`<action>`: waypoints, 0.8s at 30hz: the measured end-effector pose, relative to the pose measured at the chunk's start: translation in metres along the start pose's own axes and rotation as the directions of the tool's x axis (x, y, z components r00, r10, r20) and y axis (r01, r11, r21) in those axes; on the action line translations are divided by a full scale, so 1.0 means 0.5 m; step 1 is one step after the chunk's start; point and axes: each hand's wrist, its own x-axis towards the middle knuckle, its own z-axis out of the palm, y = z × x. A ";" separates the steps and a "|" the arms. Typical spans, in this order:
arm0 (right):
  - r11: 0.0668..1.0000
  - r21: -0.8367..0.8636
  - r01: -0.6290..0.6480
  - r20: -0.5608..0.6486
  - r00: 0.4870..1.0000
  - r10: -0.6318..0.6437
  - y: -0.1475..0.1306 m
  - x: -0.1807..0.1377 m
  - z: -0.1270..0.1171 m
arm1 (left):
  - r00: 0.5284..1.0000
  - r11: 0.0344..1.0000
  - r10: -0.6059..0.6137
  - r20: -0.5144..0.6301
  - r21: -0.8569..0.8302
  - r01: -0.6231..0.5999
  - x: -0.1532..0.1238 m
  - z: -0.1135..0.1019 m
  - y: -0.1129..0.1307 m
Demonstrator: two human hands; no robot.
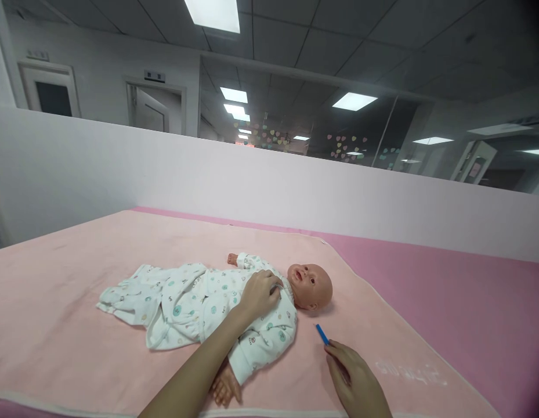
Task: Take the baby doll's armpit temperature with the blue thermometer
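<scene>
A baby doll (199, 299) in white printed clothes lies on its back, its bare head (315, 285) to the right and its near hand toward me. On its upper chest, near the collar, rests my left hand (261, 293). Those fingers are curled in, and a small pale greyish bit shows between thumb and finger; I cannot make out what it is. To the right of the doll's shoulder, my right hand (354, 374) pinches a slim blue stick (322, 334) between thumb and fingers. The stick points up and left, apart from the doll's head.
Under the doll spreads a pale pink sheet (69, 273) with faint white lettering at the right. A darker pink surface (426, 278) shows beyond its edge. A low white wall (269, 186) runs along the back, with glass panels above it.
</scene>
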 end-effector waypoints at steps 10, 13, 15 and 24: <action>0.967 0.144 0.211 -0.252 0.952 -0.170 -0.103 0.062 -0.019 | 0.998 0.996 0.049 -0.038 -0.069 -0.051 0.000 0.003 0.000; 0.926 0.267 0.266 -0.257 0.946 -0.198 -0.165 0.136 0.006 | 0.997 0.993 0.054 -0.047 -0.099 -0.058 0.001 0.003 -0.002; 0.904 0.318 0.285 -0.232 0.948 -0.217 -0.195 0.193 0.035 | 0.998 0.989 0.048 -0.046 -0.137 -0.054 0.002 0.003 -0.006; 0.880 0.358 0.313 -0.377 0.910 -0.170 -0.221 0.288 0.110 | 0.995 0.909 -0.079 -0.067 -0.415 0.044 0.011 -0.003 -0.025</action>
